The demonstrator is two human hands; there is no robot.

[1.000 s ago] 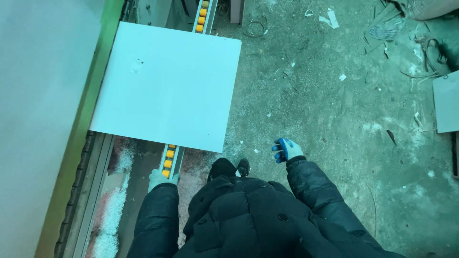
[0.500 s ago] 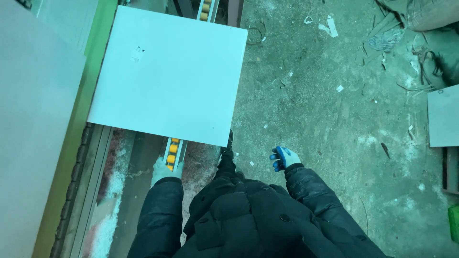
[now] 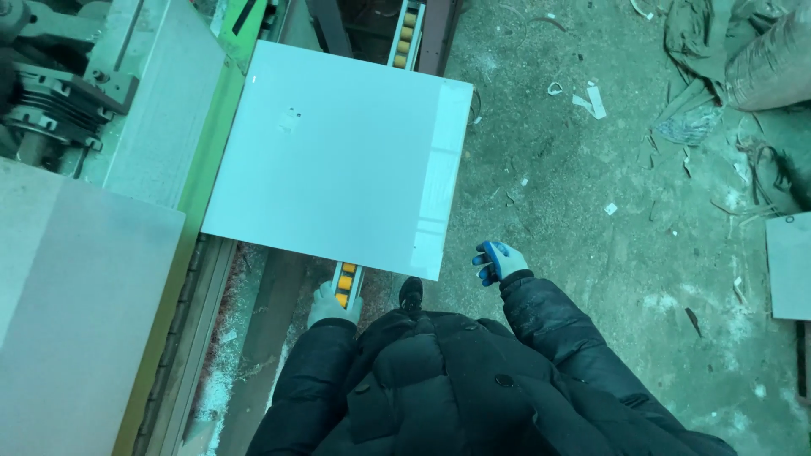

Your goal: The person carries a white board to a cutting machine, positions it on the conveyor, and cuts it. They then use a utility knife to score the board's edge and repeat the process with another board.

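A large white square panel [image 3: 338,169] lies flat on a roller rail with orange wheels [image 3: 345,283], its left edge against a green machine frame [image 3: 211,143]. My left hand [image 3: 329,306], in a light glove, hangs just below the panel's near edge, over the end of the rail; it holds nothing that I can see. My right hand [image 3: 497,259], in a blue and white glove, hovers to the right of the panel's near right corner, fingers curled, not touching it. Black padded jacket sleeves cover both arms.
A grey machine table [image 3: 76,295] and machinery [image 3: 51,93] fill the left side. The concrete floor [image 3: 608,219] to the right is littered with scraps and debris. Another pale panel [image 3: 790,266] lies at the right edge. My shoe [image 3: 410,294] shows under the panel's edge.
The view has swung, so the panel now sits more to the right in the picture and more machinery shows at left. Both hands stay near the panel's near edge, without touching it.
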